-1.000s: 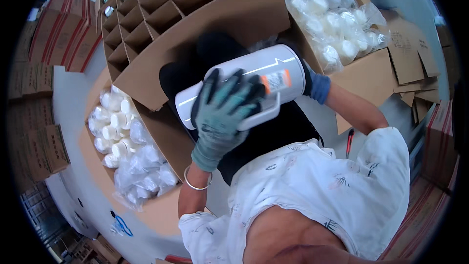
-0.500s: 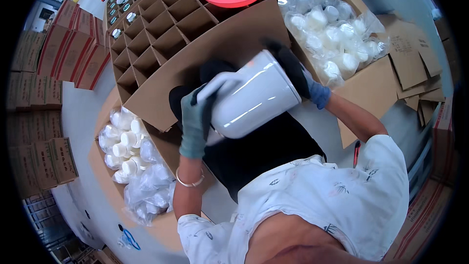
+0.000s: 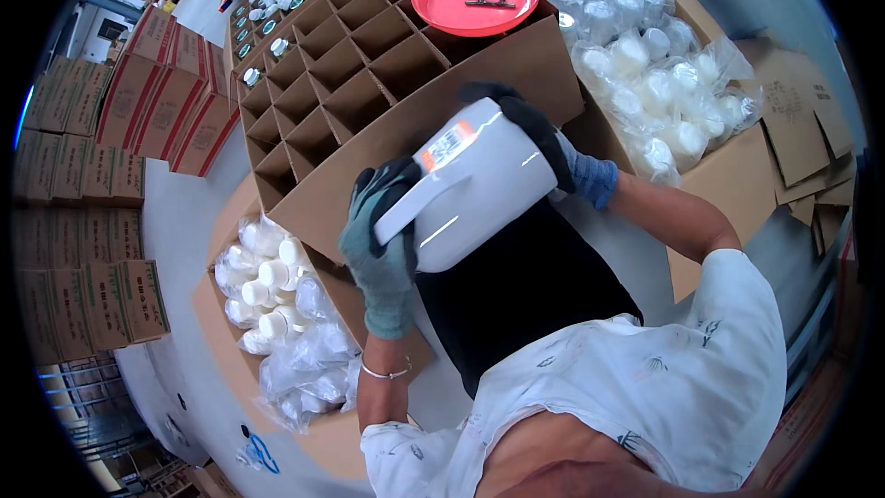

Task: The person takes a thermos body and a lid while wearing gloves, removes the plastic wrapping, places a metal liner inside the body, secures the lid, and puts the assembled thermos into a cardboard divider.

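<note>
A glossy white jug (image 3: 502, 189) with a long handle lies tilted over my lap. An orange and white label is on its side, near the handle. My left hand (image 3: 381, 235), in a grey-green glove with dark fingers, is closed round the handle side. At the opposite end my right hand (image 3: 537, 134), in a dark glove with a blue cuff, grips the jug's upper edge. Part of its fingers are hidden behind the jug. Just beyond both hands stands a large divided cardboard box (image 3: 433, 97).
A red round tray (image 3: 442, 5) with dark metal pieces rests on the box dividers. Bagged white cups or lids fill the right carton (image 3: 728, 161) and the left carton (image 3: 217, 341). Flattened cardboard (image 3: 793, 111) lies far right. Stacked boxes (image 3: 152, 83) stand at left.
The jug has been turned in my hands, so its handle and label now face up. My left hand has shifted onto the handle side. The whole view has moved slightly.
</note>
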Available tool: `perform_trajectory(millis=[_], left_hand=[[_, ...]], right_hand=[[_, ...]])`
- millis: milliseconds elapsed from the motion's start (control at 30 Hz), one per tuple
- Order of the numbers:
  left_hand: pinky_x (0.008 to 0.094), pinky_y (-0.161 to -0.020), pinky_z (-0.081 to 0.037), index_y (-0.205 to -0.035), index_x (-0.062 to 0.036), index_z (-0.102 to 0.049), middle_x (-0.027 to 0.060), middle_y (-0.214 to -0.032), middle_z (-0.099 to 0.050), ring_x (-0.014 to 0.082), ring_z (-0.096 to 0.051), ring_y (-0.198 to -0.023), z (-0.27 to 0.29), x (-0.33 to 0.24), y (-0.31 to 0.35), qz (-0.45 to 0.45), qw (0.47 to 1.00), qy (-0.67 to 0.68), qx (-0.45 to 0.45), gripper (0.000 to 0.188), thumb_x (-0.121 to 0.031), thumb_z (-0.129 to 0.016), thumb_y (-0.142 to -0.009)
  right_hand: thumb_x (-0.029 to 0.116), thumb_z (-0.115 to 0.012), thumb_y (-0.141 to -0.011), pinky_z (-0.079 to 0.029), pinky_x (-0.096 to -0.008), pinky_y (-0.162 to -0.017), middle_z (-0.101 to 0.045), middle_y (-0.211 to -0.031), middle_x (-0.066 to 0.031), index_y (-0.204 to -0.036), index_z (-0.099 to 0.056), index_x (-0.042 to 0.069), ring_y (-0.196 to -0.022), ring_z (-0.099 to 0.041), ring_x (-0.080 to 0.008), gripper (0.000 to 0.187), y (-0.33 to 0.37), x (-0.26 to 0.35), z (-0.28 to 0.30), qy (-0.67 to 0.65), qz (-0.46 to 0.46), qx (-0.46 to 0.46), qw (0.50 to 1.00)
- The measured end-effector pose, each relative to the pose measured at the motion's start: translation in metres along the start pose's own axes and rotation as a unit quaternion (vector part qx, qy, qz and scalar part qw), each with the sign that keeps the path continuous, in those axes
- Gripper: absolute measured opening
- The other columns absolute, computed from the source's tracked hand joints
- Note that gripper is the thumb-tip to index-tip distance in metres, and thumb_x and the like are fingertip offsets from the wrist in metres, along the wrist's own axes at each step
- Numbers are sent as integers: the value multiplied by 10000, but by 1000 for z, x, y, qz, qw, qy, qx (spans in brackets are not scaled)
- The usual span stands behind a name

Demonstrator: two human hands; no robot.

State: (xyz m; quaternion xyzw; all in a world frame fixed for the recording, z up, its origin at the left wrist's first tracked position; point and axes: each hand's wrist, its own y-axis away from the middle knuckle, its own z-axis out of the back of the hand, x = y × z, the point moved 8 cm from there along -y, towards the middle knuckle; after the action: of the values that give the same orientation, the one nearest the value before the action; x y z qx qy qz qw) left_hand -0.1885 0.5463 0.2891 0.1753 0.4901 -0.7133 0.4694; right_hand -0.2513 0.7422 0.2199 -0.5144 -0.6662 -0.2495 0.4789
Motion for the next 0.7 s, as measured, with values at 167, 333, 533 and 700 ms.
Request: perform_trajectory(millis=[167,333,533,700], left_hand=[[365,-950,-462,-1114,60,-648,163,-1096,-669,238,-629,-1036,42,53,15,117,985,112,-60,365,-228,-528,-926],[328,-835,-498,-1128,21,-635,86,-1043,-667,167,-621,-926,86,144,70,246,962,104,-45,349,-241,-457,-982],[338,-872,-492,-1193,0,-588,88,-1126,-634,181,-608,-986,93,180,101,306,929,186,-89,380,-288,-430,-1001],[322,-768,-483,-1026,5,-668,78,-948,-683,165,-618,-843,79,191,82,330,923,176,-86,403,-305,-413,-996]], right_hand=[[225,-621,-895,-454,-348,-954,-590,-1205,-132,-1256,-531,60,-1089,-579,-250,407,-79,13,-4,282,100,133,945],[376,-634,-807,-485,-455,-880,-599,-1164,-200,-1247,-538,111,-1066,-594,-355,522,-217,25,176,823,39,-54,563],[201,-643,-780,-516,-437,-761,-660,-1008,-171,-1140,-576,81,-927,-643,-332,385,-251,-13,166,827,-33,50,559],[319,-574,-882,-497,-428,-776,-497,-1245,-80,-1310,-484,131,-1042,-501,-226,476,-236,3,143,273,-97,37,956]])
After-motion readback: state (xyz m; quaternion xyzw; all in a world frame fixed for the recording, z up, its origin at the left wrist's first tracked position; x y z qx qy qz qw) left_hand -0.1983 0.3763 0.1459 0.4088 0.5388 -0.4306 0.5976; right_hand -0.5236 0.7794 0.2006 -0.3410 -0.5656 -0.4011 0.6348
